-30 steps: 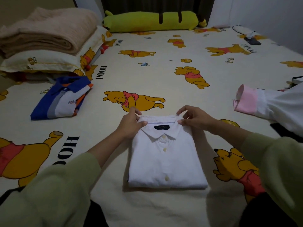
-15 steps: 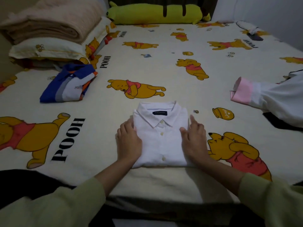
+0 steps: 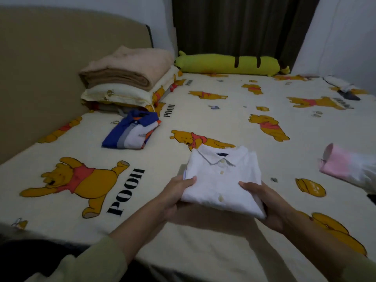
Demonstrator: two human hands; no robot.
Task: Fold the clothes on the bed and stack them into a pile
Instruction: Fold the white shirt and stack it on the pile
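Observation:
A folded white button shirt (image 3: 220,178) is lifted just above the bed, collar pointing away from me. My left hand (image 3: 176,197) grips its near left edge, thumb on top and fingers underneath. My right hand (image 3: 268,204) holds the near right corner the same way. A folded blue, grey and white polo shirt (image 3: 132,131) lies on the bed to the far left. An unfolded white garment with a pink cuff (image 3: 343,167) lies at the right edge.
The bed sheet (image 3: 234,119) has yellow bear prints. A folded beige blanket (image 3: 126,68) sits on pillows (image 3: 122,94) at the far left by the headboard. A long yellow-green bolster (image 3: 230,65) lies along the far edge. A small white and dark item (image 3: 343,89) lies far right.
My hands went from pressing flat on the white shirt to gripping its near edges and lifting it off the bed. The view has swung up and leftward.

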